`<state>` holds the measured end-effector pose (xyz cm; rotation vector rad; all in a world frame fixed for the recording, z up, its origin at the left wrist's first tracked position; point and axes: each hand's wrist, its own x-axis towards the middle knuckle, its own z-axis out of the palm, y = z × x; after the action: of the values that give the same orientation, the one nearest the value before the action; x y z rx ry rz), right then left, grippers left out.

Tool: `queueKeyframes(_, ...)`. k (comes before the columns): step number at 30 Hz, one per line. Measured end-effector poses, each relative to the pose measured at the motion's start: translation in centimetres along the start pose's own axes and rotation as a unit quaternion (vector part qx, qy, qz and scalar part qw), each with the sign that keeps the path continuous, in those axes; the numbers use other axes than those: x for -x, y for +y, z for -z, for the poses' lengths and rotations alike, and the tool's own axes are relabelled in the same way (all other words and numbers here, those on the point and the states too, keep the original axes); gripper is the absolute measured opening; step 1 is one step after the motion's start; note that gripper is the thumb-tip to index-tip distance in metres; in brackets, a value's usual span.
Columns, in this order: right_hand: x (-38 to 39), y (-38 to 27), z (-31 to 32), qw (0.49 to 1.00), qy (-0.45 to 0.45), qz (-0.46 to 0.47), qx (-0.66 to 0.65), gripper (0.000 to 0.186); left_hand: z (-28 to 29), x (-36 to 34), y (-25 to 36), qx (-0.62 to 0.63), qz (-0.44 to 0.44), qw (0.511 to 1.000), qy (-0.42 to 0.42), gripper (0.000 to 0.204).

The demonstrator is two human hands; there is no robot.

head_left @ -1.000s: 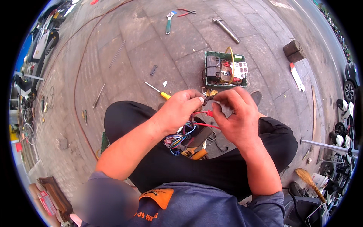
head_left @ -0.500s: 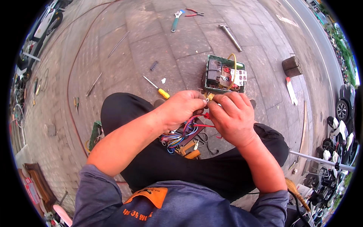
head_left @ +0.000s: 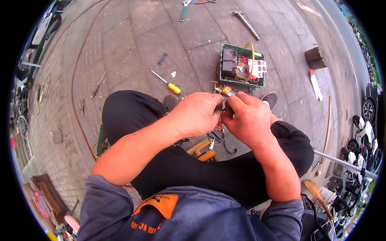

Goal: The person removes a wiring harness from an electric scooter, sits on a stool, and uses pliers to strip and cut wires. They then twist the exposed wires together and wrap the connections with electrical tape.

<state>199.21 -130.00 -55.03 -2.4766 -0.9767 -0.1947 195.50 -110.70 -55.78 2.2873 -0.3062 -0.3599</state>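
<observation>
My left hand [head_left: 197, 112] and my right hand [head_left: 250, 118] meet above the gap between my legs, fingertips pinched close together. A small dark and greyish piece shows between them, too covered by fingers to name. Below the fingers hangs a bit of red wire [head_left: 219, 123]. Just beyond the fingertips lies a yellow-handled tool [head_left: 226, 90], partly hidden. A yellow screwdriver [head_left: 174, 88] rests on the paving left of my hands. Under my forearms, wooden-coloured handles [head_left: 206, 155] and a dark cord [head_left: 230, 150] are partly visible.
A green crate [head_left: 263, 82] holding a dark box, small tools and a yellow hose handle stands ahead. Farther off lie an adjustable wrench [head_left: 183, 13], a hammer-like metal tool [head_left: 247, 26] and a wooden block [head_left: 315, 58]. A broom [head_left: 315, 193] leans at lower right.
My hands have drawn closer together, and the red wires and coloured bundle are now mostly hidden beneath them. The view has shifted, so the wrench and pliers sit nearer the top edge.
</observation>
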Motion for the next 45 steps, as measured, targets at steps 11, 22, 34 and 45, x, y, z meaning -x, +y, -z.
queueKeyframes(11, 0.2, 1.4, 1.6, 0.951, -0.179, -0.156, -0.197, 0.010, 0.1, 0.2, 0.1, 0.032, -0.043, 0.998, -0.026, 0.016)
queueKeyframes(22, 0.4, 1.7, 1.0, 0.995, 0.021, 0.042, -0.083, 0.019, 1.5, -0.3, 1.4, 0.142, 0.153, 0.978, -0.018, 0.026)
queueKeyframes(34, 0.9, 0.4, 1.7, 0.997, -0.007, 0.059, -0.059, 0.025, 1.3, -0.3, 1.3, 0.165, 0.178, 0.969, -0.042, 0.028)
queueKeyframes(45, 0.9, 0.8, 2.5, 0.941, -0.181, -0.192, -0.214, 0.021, 0.8, -0.3, 0.8, -0.063, -0.130, 0.989, -0.029, 0.014)
